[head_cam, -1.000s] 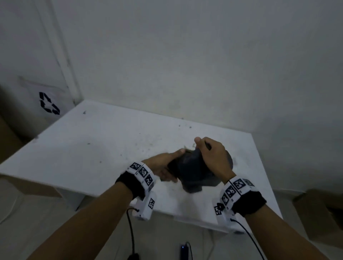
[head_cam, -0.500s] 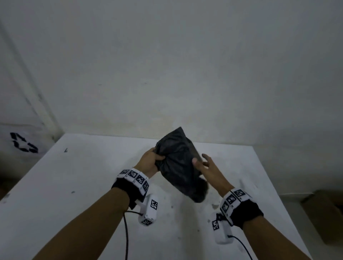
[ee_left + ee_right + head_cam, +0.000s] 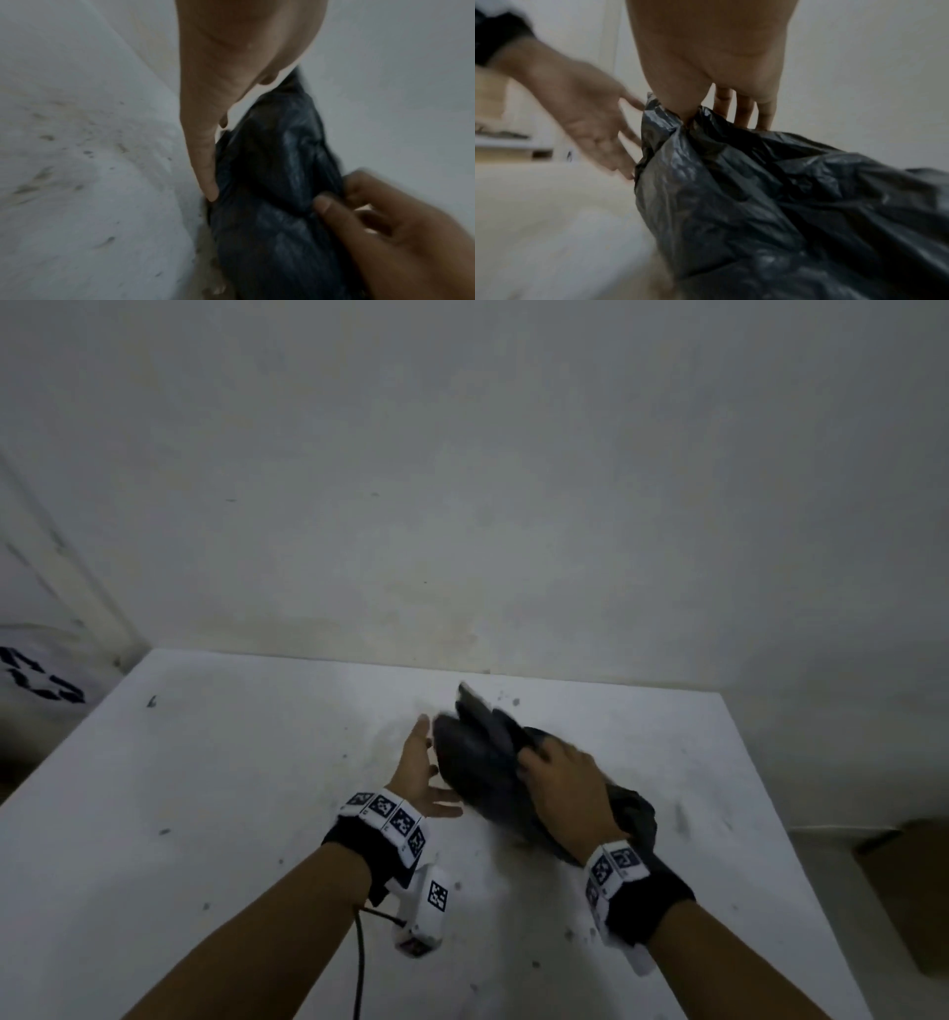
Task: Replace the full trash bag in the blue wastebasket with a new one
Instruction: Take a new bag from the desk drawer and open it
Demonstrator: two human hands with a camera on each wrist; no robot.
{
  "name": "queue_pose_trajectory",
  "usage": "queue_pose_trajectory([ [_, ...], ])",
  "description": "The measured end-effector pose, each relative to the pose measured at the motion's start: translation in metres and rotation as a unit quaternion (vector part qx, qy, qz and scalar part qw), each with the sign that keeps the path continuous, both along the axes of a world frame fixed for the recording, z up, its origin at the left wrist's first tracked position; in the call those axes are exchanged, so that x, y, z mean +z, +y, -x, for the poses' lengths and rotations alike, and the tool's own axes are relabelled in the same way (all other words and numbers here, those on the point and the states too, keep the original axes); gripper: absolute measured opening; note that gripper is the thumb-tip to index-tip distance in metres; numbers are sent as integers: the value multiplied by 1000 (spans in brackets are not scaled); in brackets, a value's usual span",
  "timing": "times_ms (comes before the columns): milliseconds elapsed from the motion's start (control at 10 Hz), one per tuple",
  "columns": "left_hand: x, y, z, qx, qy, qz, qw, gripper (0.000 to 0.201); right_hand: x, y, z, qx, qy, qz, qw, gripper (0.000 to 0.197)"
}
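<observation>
On table (image 3: 215, 793): right hand (image 3: 562, 785) pinches bag (image 3: 477, 762); left hand (image 3: 418, 770) flat alongside.

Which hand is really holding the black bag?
The right hand: its grip pinches the black bag, while the left hand is flat and open beside it.

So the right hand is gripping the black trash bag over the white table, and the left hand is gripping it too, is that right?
Not quite. The right hand grips the black trash bag over the white table, but the left hand is open, fingers straight beside it, as the right wrist view shows.
</observation>
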State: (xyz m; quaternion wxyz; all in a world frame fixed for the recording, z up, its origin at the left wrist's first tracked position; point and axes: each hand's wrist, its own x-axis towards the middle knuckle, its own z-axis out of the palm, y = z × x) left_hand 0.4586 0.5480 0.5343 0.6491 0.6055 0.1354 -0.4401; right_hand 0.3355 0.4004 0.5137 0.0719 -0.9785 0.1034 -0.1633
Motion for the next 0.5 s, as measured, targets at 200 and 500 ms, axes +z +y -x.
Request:
queue_pose_trajectory([
  [200, -55, 30, 18, -72, 46, -109, 990, 34, -102, 34, 51, 122, 238, -54, 962, 29],
  [500, -128, 36, 17, -94, -16, -210, 973, 32, -85, 30, 55, -81, 268, -107, 954, 65],
])
